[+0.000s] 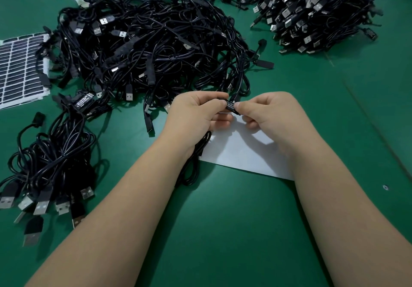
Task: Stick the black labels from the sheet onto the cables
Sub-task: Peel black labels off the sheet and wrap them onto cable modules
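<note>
Two hands pinching label, cable heaps beyond

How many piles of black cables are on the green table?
3, maybe more past the top edge. A big tangled pile in the middle, a small bundle at the left, and another pile at the top right.

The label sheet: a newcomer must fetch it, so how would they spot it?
Start at the big tangled cable pile in the middle of the green table and look to its left. The label sheet lies flat at the edge, a white-bordered grid of black rectangles, unlike any cable.
</note>
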Action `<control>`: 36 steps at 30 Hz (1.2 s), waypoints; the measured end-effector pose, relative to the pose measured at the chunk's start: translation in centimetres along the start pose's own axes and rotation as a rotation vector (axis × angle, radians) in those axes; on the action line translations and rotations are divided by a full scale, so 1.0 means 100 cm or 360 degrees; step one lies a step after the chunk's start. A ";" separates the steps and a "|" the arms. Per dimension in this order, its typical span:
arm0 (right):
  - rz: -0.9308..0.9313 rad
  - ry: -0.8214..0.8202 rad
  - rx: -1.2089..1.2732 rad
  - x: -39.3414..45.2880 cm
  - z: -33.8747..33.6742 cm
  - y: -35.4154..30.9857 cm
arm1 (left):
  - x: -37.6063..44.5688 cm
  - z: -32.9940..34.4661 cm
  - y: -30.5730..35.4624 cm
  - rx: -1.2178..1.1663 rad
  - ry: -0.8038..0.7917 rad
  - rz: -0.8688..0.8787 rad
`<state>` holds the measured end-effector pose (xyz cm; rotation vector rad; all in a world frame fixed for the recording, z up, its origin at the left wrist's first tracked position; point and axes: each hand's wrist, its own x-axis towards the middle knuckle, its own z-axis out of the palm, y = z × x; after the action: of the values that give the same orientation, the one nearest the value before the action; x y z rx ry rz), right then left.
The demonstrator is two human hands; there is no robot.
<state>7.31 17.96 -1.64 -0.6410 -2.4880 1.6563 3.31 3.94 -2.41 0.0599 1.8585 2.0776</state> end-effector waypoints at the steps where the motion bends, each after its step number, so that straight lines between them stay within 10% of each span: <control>1: -0.0006 -0.0001 -0.0031 0.000 0.000 0.000 | 0.000 0.000 0.000 0.0007 0.0000 -0.0008; 36: -0.0261 0.0070 -0.0342 0.002 0.006 0.003 | -0.002 0.001 0.003 -0.0001 0.0030 -0.0039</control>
<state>7.02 17.69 -2.21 -0.4705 -2.6288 1.3176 3.42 4.01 -2.04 0.0172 1.8598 2.0692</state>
